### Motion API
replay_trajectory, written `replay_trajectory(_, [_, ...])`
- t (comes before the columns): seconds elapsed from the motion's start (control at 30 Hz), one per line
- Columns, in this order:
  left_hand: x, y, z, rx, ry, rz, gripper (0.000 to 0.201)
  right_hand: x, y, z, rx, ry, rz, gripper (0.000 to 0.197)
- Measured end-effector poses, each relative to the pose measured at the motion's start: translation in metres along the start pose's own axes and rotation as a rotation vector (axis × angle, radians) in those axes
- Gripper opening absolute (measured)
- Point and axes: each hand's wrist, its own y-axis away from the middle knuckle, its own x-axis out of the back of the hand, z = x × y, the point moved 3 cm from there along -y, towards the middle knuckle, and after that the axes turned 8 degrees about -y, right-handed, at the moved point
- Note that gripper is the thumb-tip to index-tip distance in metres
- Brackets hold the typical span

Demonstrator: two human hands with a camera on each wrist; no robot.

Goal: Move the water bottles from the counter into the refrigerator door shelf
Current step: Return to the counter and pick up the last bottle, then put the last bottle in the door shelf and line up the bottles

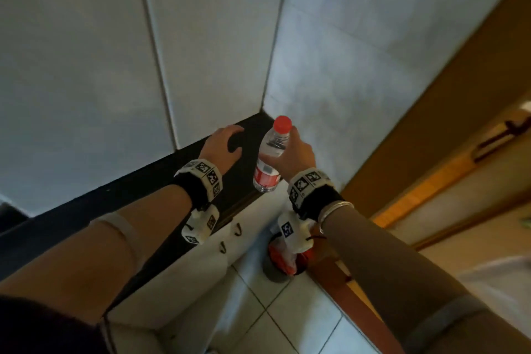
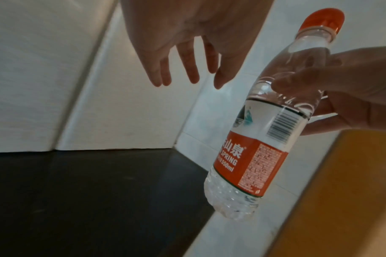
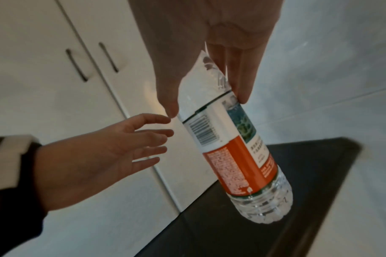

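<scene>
Right hand gripping water bottle at shoulder: clear plastic, red cap, red-and-white label with barcode, tilted, lifted off black counter near corner. Left hand just beside, fingers spread, empty. White cabinet doors behind.

Bottle in my right hand was clear, cap red. Label was white on top with black barcode and teal mark, orange-red below with white lettering. Surface was black. Cupboard doors were white, handles dark. Wall tiles were pale grey. Door frame was amber wood. My wrist bands were white with black square marker patterns.
</scene>
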Motion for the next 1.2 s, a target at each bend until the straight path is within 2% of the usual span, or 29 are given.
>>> replay_trajectory(0.2, [-0.069,-0.006,0.130,-0.199,0.036,-0.141,0.049,0.125,0.033,0.065,-0.141,0.008,0.210,0.079])
replay_trajectory(0.3, [-0.110,0.005,0.197,-0.314,0.056,-0.220,0.048,0.188,0.061,0.101,-0.182,0.001,0.338,0.076])
replay_trajectory(0.4, [-0.150,0.023,0.265,-0.414,0.072,-0.286,0.049,0.250,0.097,0.137,-0.226,0.010,0.441,0.070])
replay_trajectory(0.53, [-0.205,0.056,0.351,-0.516,0.105,-0.420,0.048,0.323,0.148,0.185,-0.319,0.031,0.609,0.074])
replay_trajectory(0.67, [-0.250,0.104,0.432,-0.676,0.171,-0.484,0.045,0.385,0.213,0.225,-0.424,0.051,0.750,0.072])
replay_trajectory(0.83, [-0.306,0.165,0.508,-0.809,0.222,-0.614,0.042,0.437,0.293,0.269,-0.552,0.079,0.909,0.072])
replay_trajectory(1.0, [-0.363,0.241,0.582,-1.028,0.236,-0.761,0.039,0.479,0.382,0.309,-0.732,0.046,1.102,0.081])
replay_trajectory(1.2, [-0.417,0.325,0.657,-1.221,0.270,-0.951,0.042,0.512,0.468,0.349,-0.884,-0.024,1.368,0.068])
